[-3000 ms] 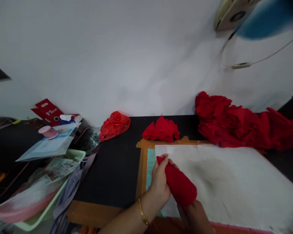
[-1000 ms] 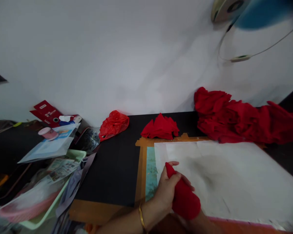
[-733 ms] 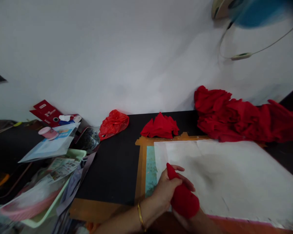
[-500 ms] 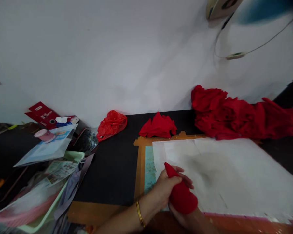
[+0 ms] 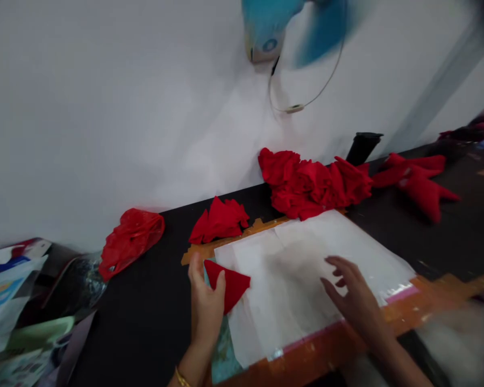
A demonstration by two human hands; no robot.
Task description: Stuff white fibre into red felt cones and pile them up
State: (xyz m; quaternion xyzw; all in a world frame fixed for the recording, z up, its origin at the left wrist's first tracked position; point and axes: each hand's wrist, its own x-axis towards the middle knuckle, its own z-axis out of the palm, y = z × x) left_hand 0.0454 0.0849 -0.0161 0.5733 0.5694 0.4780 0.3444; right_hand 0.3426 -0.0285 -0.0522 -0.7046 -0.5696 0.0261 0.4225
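A small pointed red cloth piece is pinched in my left hand, the thumb in front and the fingers partly hidden behind it. Its tip points right, above the left side of the white paper. Over the right part of that paper, my right hand is open, fingers apart and slightly bent, with nothing in it. Beyond the paper lie a small heap of red cloth and a larger pile of red cloth pieces.
A red plastic bag sits on the black table at left, near a pale green tray. Further right lie red pointed cloth shapes and a black container. A blue fan is above, blurred.
My view has swung right. The right hand, earlier beneath the red cloth piece, has let go and moved right, away from it. The left hand keeps the piece, now turned with its tip rightward.
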